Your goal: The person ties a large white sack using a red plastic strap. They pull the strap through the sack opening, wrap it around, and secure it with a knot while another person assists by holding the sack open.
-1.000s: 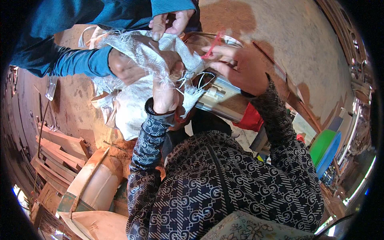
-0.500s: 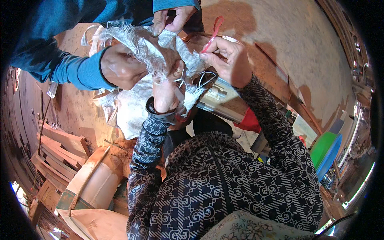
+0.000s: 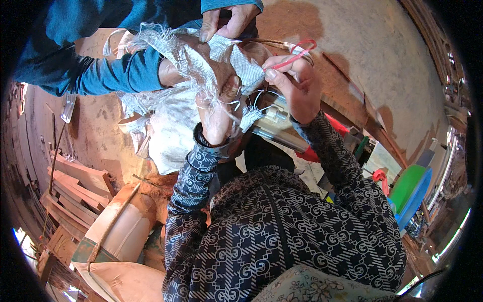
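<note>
Dusty floor (image 3: 382,45) beneath a frayed white woven sack (image 3: 221,53).

Free room right of red strip (image 3: 291,61), co-worker's sleeve (image 3: 126,73) leftward

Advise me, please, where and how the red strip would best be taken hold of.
Probably pinch the red strip lightly by its bent loop, coming from the upper right: that loop stands free above the right hand, whose thumb and fingers pinch the strip near its lower-left end. It looks thin and flexible.
</note>
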A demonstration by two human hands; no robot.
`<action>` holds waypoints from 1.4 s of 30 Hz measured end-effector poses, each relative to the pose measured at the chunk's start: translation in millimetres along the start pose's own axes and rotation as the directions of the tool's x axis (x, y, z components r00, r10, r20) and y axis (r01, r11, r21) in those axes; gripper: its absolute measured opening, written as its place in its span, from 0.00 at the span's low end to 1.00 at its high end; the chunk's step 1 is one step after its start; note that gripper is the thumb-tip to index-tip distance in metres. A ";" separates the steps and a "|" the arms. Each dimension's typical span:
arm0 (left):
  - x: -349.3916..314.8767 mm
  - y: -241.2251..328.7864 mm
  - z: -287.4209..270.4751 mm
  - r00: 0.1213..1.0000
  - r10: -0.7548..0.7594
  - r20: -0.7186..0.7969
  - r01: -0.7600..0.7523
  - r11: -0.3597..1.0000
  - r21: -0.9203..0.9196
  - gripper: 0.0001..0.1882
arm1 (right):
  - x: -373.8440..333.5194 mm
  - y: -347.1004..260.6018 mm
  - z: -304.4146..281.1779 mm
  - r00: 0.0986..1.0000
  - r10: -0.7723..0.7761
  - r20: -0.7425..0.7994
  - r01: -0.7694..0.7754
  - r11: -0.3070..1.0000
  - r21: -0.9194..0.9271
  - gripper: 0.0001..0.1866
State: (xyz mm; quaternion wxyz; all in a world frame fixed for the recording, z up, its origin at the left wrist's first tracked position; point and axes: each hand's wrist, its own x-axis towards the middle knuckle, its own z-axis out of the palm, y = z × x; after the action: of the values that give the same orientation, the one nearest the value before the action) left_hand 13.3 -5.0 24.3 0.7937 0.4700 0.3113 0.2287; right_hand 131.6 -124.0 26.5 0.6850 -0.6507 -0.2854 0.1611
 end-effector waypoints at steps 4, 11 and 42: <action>0.9 -8.3 12.0 0.996 0.084 0.037 -0.083 0.996 -0.032 0.18 | 4.1 -10.0 -1.5 0.957 -0.267 0.112 0.289 0.855 -0.431 0.04; 1.5 -12.8 22.2 0.995 0.085 0.056 -0.065 0.952 -0.299 0.35 | 4.2 -0.6 -4.7 0.980 -0.065 0.186 0.130 0.921 -0.366 0.04; 8.0 -2.4 11.2 0.967 0.210 -0.145 -0.215 0.976 -0.020 0.18 | 4.1 -35.7 -92.1 0.942 -0.007 -0.335 -0.078 0.967 -0.242 0.13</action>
State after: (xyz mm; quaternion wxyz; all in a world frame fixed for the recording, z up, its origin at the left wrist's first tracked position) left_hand 27.0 -7.6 24.0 0.7486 0.4688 0.3109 0.3509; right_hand 184.7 -198.8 63.3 0.6322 -0.7552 -0.1717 0.0236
